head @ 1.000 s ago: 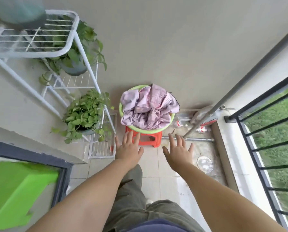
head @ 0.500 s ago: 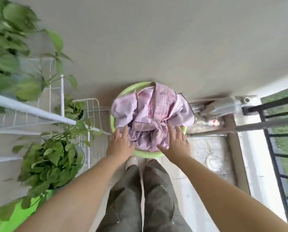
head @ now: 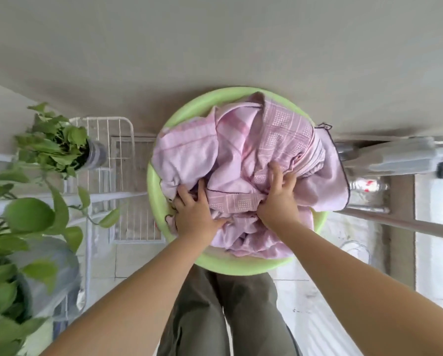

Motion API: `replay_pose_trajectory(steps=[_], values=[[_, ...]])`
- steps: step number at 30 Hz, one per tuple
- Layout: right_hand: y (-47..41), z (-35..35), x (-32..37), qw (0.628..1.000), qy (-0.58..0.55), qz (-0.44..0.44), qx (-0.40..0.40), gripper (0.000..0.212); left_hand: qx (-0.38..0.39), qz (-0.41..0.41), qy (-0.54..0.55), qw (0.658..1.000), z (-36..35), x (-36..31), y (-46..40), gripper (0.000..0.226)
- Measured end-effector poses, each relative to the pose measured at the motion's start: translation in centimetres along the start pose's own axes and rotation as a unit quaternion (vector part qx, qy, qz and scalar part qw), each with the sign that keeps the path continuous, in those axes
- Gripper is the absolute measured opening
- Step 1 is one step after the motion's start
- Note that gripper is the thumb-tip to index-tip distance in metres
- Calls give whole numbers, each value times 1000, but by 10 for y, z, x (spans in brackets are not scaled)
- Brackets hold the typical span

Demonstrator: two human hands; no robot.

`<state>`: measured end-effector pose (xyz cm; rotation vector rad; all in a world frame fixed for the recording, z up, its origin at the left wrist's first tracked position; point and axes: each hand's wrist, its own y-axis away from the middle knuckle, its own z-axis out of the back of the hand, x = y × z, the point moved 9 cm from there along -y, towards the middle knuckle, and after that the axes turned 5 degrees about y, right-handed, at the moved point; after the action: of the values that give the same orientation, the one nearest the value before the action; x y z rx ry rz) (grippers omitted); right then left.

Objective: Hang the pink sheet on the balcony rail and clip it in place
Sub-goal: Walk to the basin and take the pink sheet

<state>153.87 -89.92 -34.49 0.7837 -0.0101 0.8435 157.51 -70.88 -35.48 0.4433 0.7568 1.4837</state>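
Note:
The pink checked sheet [head: 243, 155] lies crumpled in a round light-green basin [head: 164, 209] straight below me. My left hand [head: 196, 214] presses into the sheet at the basin's near-left side, its fingers curled into the folds. My right hand [head: 279, 199] grips a bunch of the cloth near the middle, fingers dug in. Part of the sheet drapes over the basin's right rim. No balcony rail or clips show in this view.
A white wire plant rack [head: 117, 181] with leafy green potted plants [head: 53, 147] stands at the left. A grey metal pole [head: 400, 222] and a plastic bottle [head: 367, 187] lie at the right by the balcony ledge. My trouser legs [head: 228, 312] stand below the basin.
I have bent closer over the basin. Both hands went from hovering open before it to sinking into the pink sheet and closing on the cloth.

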Motion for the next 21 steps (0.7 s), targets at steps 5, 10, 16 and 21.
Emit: replay_pose_trajectory(steps=[5, 10, 16, 21], values=[[-8, 10, 16, 997, -71, 5, -15, 52, 8, 14, 77, 997, 10, -8, -23, 66], [11, 52, 42, 995, -99, 16, 2, 35, -21, -32, 180, 983, 45, -9, 6, 46], [75, 136, 56, 982, -181, 25, -47, 21, -36, -76, 333, 939, 116, -15, 86, 14], [152, 222, 58, 948, -306, 36, -80, 11, -43, -131, 330, 934, 189, -32, 153, 8]])
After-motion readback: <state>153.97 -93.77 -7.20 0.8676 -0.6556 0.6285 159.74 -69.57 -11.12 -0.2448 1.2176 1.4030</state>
